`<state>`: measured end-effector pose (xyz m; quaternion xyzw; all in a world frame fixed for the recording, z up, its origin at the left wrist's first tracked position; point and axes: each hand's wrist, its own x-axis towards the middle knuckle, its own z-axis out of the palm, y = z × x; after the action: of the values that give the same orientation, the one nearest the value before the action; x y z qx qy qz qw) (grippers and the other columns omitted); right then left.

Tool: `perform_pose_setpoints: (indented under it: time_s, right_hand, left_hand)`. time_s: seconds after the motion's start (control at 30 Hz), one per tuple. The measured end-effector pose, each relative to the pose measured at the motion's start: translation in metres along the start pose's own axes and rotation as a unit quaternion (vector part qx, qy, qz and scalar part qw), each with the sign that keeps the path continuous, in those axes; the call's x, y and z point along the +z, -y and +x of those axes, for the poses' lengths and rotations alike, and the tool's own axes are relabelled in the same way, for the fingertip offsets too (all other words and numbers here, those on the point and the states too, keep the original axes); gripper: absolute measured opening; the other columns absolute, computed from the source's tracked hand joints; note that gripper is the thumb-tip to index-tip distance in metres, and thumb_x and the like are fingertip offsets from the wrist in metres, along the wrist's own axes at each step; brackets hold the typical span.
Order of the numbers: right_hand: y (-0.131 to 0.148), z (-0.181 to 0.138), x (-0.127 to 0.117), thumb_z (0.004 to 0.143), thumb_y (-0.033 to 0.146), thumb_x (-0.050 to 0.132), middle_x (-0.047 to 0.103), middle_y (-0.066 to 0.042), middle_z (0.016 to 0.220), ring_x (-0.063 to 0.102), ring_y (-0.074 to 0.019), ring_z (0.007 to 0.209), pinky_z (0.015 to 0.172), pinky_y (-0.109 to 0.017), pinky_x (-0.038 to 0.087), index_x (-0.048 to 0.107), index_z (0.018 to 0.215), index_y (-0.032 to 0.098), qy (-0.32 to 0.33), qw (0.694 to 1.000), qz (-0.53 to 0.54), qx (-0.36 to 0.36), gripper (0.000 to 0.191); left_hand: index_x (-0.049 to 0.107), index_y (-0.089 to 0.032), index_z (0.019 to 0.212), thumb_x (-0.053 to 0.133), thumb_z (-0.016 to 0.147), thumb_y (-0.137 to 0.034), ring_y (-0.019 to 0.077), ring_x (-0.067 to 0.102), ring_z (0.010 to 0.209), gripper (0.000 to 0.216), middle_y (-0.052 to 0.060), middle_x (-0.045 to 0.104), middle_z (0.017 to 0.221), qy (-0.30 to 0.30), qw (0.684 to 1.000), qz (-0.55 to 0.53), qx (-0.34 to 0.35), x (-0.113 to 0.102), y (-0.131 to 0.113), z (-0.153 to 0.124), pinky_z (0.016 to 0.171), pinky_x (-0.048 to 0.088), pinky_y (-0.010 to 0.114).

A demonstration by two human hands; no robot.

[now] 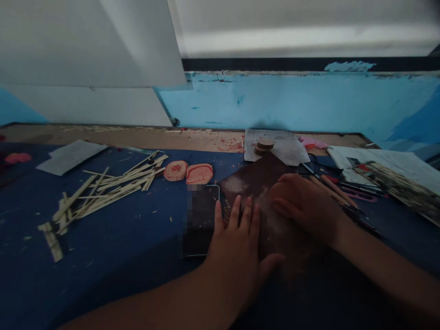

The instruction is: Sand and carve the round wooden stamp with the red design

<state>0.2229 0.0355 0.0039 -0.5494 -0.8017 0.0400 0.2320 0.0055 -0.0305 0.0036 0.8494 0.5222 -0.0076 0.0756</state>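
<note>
Left hand [237,247]: I have it palm down, fingers a little apart and thumb out to the right, gripping nothing; it lies over the near left part of the sheet.
Right hand [312,211]: curled round the disc, thumb on the near side; blur keeps me from telling how firm the hold is.
Disc [287,192]: in the right hand, over the right part of the sheet; its underside is hidden from me, so I cannot tell if it sits flat.
Sheet [263,176]: dark brown, one corner pointing far, with pale dust across it. If my left hand pressed too lightly, I judge a sideways push on the disc could make it skid or buckle.
Fingertips: those round the disc sit low, so I think a tilted disc could scrape them on the sheet.
Phone [202,222]: just left of the sheet, the leftmost finger at its right edge; whether they touch I cannot say. A slide left could shove it, and the crumbs about could scratch its glass.
Pencils [332,188]: right of the right hand, near enough that a wide swing of the wrist might knock them.
Marked slices [188,173]: side by side, beyond the phone.
Stacked slices [264,145]: on white paper [292,153], past the sheet's far corner; a hard push far might topple them.
Sticks [117,188]: loosely heaped at left, well apart from both hands.
</note>
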Motion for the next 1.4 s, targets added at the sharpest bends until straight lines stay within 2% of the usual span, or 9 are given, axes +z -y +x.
perform_pose_setpoints:
  time_s: [0.13, 0.33, 0.53, 0.67, 0.83, 0.97, 1.13, 1.27, 1.4]
  right_hand:
    - [0.0, -0.001, 0.0, 0.093, 0.041, 0.065, 0.073, -0.012, 0.116, 0.069, -0.0325, 0.103, 0.085, -0.045, 0.052, 0.055, 0.127, 0.023, 0.009, 1.0, 0.003, 0.003, 0.04]
    - [-0.001, 0.0, 0.0, 0.091, 0.041, 0.067, 0.073, -0.01, 0.117, 0.069, -0.0315, 0.105, 0.087, -0.045, 0.052, 0.055, 0.126, 0.023, 0.009, 1.0, 0.017, 0.012, 0.041]
    - [-0.004, 0.0, 0.003, 0.092, 0.04, 0.067, 0.072, -0.011, 0.119, 0.069, -0.0323, 0.106, 0.089, -0.048, 0.053, 0.055, 0.127, 0.024, -0.001, 1.0, 0.02, 0.001, 0.041]
    - [0.006, -0.008, 0.006, 0.093, 0.038, 0.066, 0.071, -0.01, 0.119, 0.07, -0.0325, 0.107, 0.09, -0.05, 0.054, 0.054, 0.127, 0.025, -0.009, 1.0, 0.018, -0.007, 0.039]
    - [0.018, -0.014, 0.007, 0.097, 0.034, 0.061, 0.068, -0.01, 0.125, 0.07, -0.0301, 0.109, 0.093, -0.049, 0.056, 0.051, 0.132, 0.028, 0.046, 0.996, 0.059, -0.039, 0.037]
    - [0.018, -0.011, 0.007, 0.096, 0.036, 0.062, 0.069, -0.012, 0.12, 0.071, -0.0319, 0.106, 0.089, -0.049, 0.057, 0.053, 0.129, 0.025, -0.002, 0.999, 0.025, -0.021, 0.036]
    - [0.024, -0.014, 0.008, 0.098, 0.035, 0.059, 0.068, -0.011, 0.123, 0.07, -0.0317, 0.109, 0.091, -0.05, 0.057, 0.055, 0.127, 0.027, 0.048, 0.997, 0.046, -0.026, 0.031]
    - [0.022, -0.014, 0.007, 0.096, 0.037, 0.061, 0.069, -0.013, 0.119, 0.07, -0.0332, 0.108, 0.091, -0.051, 0.056, 0.056, 0.125, 0.023, -0.001, 1.0, 0.025, 0.004, 0.032]
    - [0.021, -0.013, 0.005, 0.097, 0.035, 0.06, 0.069, -0.01, 0.119, 0.071, -0.0296, 0.104, 0.089, -0.048, 0.057, 0.054, 0.127, 0.026, 0.055, 0.996, 0.068, -0.015, 0.032]
  left_hand:
    - [0.034, -0.02, 0.161, 0.028, 0.096, -0.08, 0.0435, 0.01, 0.158, 0.089, 0.014, 0.016, 0.17, -0.01, 1.0, -0.002, -0.027, -0.001, 0.002, 0.001, 0.118, 0.012, 0.081]
    - [0.032, -0.019, 0.162, 0.029, 0.097, -0.077, 0.0446, 0.012, 0.157, 0.087, 0.017, 0.018, 0.17, -0.003, 1.0, -0.015, -0.026, -0.003, 0.005, 0.003, 0.118, 0.018, 0.079]
    - [0.031, -0.008, 0.161, 0.027, 0.1, -0.073, 0.039, 0.006, 0.159, 0.09, 0.02, 0.017, 0.169, -0.025, 0.999, -0.009, 0.018, 0.0, 0.006, 0.005, 0.128, 0.01, 0.064]
    - [0.024, -0.001, 0.162, 0.028, 0.102, -0.066, 0.0368, 0.003, 0.159, 0.089, 0.023, 0.011, 0.169, -0.006, 0.999, -0.011, 0.048, 0.004, 0.004, 0.005, 0.13, 0.015, 0.056]
    - [0.019, 0.002, 0.161, 0.024, 0.103, -0.064, 0.038, -0.002, 0.156, 0.089, 0.026, 0.004, 0.168, 0.035, 0.998, -0.016, 0.04, 0.005, 0.001, 0.005, 0.129, 0.018, 0.055]
    - [0.017, 0.002, 0.162, 0.027, 0.101, -0.067, 0.0372, -0.004, 0.156, 0.093, 0.025, 0.001, 0.168, 0.041, 0.999, -0.013, 0.023, 0.006, 0.0, 0.006, 0.129, 0.017, 0.054]
    - [0.017, 0.0, 0.163, 0.025, 0.102, -0.066, 0.0362, -0.004, 0.156, 0.09, 0.023, 0.002, 0.169, 0.031, 0.999, -0.02, 0.034, 0.01, 0.001, 0.006, 0.13, 0.016, 0.054]
    - [0.017, 0.002, 0.162, 0.026, 0.101, -0.068, 0.0372, -0.003, 0.157, 0.093, 0.024, 0.001, 0.168, 0.019, 0.999, -0.016, 0.023, 0.014, 0.002, 0.007, 0.13, 0.016, 0.054]
    - [0.021, 0.003, 0.161, 0.028, 0.102, -0.065, 0.0377, -0.001, 0.157, 0.09, 0.026, 0.004, 0.168, 0.014, 0.999, -0.013, 0.041, 0.015, 0.001, 0.006, 0.129, 0.018, 0.054]
